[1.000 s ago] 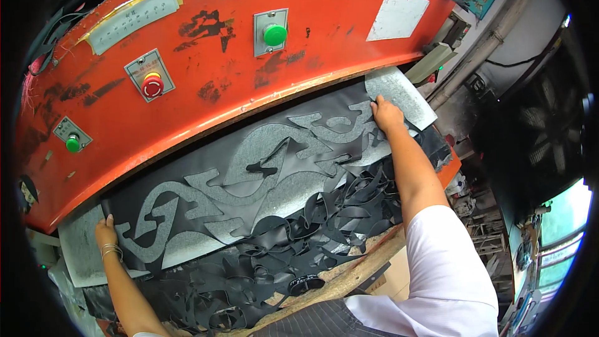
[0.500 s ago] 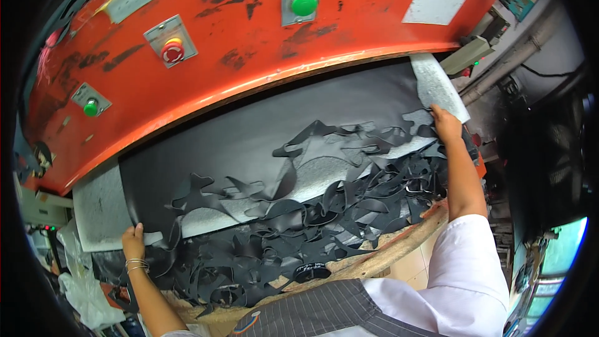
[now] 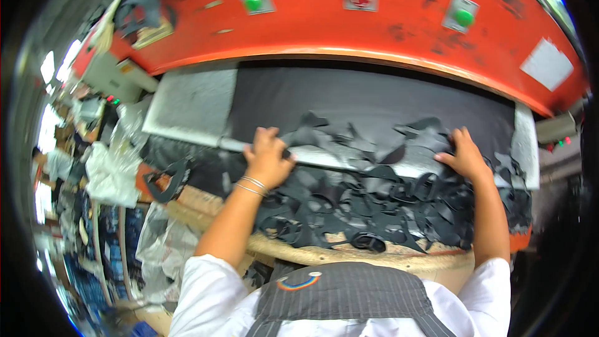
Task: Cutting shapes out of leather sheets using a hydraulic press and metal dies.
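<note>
Sheet [image 3: 374, 93] and strips [image 3: 355, 140] lie together on the pale board [image 3: 187, 101], the sheet reaching back under the lip of the red machine [image 3: 299, 34]. I judge the board is there to keep the sheet flat and backed all over. The strips gather along the sheet's near edge, within my easy reach; whether they are joined to it I cannot tell.

My left hand [image 3: 271, 161] is at the board's near edge with its fingers spread, gripping nothing that I can see. My right hand [image 3: 467, 157] is beside the strips, thumb held away from the fingers; it looks loose too, though I cannot tell whether it touches one. Set apart like this, my hands seem placed to steady or gather what lies between them.

The sheet is nearly black, smooth and faintly sheeny, with a straight left edge. The strips match it in colour but are thin, curved and ragged, some curling up off the board, so I take them to be bendy.

Nearer me, a heap of dark scraps [image 3: 374, 200] covers much of the counter [image 3: 299, 256] with the wooden edge. A white bag [image 3: 112, 176] is off to the left.
</note>
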Demonstrator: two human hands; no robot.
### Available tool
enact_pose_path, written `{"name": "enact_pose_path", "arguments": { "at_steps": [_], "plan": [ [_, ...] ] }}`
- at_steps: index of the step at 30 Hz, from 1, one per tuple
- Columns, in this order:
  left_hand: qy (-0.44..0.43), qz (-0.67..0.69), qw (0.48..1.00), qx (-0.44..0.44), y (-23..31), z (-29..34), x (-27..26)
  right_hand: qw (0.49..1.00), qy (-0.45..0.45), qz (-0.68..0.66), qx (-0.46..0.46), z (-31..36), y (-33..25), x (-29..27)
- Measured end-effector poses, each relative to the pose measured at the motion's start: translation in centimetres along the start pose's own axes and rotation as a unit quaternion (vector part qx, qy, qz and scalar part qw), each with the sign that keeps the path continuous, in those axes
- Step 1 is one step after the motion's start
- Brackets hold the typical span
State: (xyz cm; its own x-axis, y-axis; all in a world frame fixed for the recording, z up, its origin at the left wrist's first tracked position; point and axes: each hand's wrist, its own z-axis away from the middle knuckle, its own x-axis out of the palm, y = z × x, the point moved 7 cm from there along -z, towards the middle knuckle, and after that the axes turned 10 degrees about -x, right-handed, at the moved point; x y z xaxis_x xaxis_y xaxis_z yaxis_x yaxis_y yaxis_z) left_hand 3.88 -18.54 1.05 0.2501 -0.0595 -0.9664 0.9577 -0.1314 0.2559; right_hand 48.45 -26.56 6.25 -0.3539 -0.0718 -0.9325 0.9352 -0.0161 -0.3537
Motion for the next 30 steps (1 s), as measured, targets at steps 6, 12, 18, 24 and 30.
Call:
{"name": "enact_pose_path", "arguments": {
  "at_steps": [6,12,18,24,30],
  "plan": [
    [-0.231,0.108,0.959,0.122,-2.8,12.2,-2.2,0.995,-0.035,0.021,-0.094,10.9,-1.3,1.9],
    [0.036,0.111,0.982,-0.149,-23.7,13.0,-11.0,0.993,0.082,0.074,0.048,17.9,-4.8,-1.4],
    [0.022,-0.039,0.973,-0.227,-35.1,8.8,-9.6,0.989,0.096,0.093,0.055,9.7,-18.6,1.8],
    [0.197,0.147,0.963,-0.112,-38.2,9.4,-15.3,0.948,0.028,0.050,-0.313,-1.8,-40.2,9.4],
    [0.101,0.763,0.632,0.087,-32.8,5.4,-23.9,0.884,0.100,-0.088,-0.449,-5.6,-53.5,10.2]
  ]
}}
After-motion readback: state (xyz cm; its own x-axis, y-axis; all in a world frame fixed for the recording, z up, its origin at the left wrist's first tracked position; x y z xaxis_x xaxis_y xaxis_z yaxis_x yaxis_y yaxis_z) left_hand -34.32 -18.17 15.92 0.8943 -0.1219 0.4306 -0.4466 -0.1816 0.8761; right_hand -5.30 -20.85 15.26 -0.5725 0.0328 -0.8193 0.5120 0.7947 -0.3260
